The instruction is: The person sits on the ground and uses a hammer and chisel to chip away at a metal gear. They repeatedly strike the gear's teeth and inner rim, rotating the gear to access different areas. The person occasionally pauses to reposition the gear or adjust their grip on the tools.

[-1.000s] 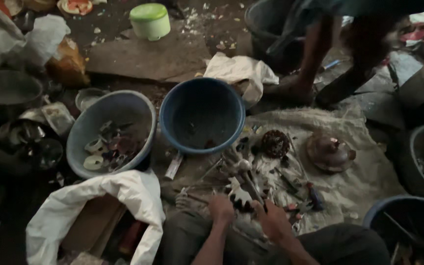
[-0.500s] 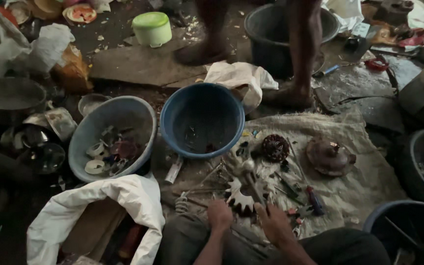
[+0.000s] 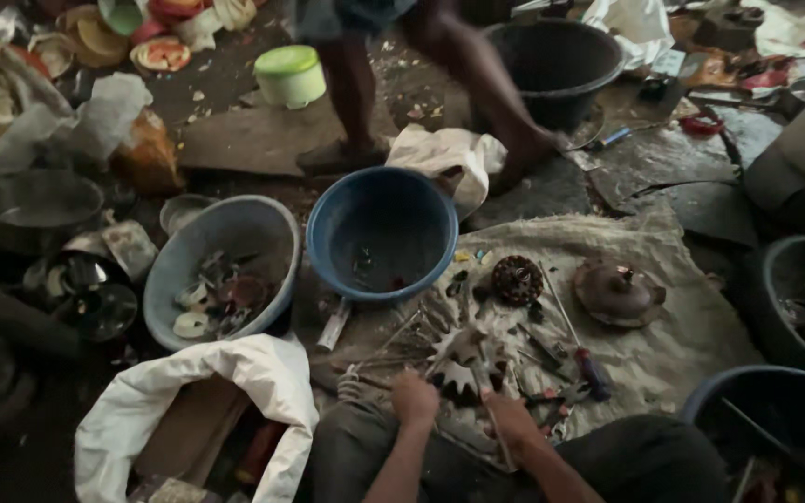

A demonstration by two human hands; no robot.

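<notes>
Both hands, left [image 3: 415, 401] and right [image 3: 511, 416], closed on the toothed part [image 3: 463, 359], blue bowl [image 3: 382, 233] at twelve o'clock, prying in progress, steady leverage needed.

both hands, left hand [image 3: 415, 399] and right hand [image 3: 511, 416], grip a toothed metal part [image 3: 463, 359] before a blue basin [image 3: 382, 231].

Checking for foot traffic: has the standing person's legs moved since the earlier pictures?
Yes. The standing person's legs shifted left, from beside the black bucket to behind the dark blue basin.
</notes>
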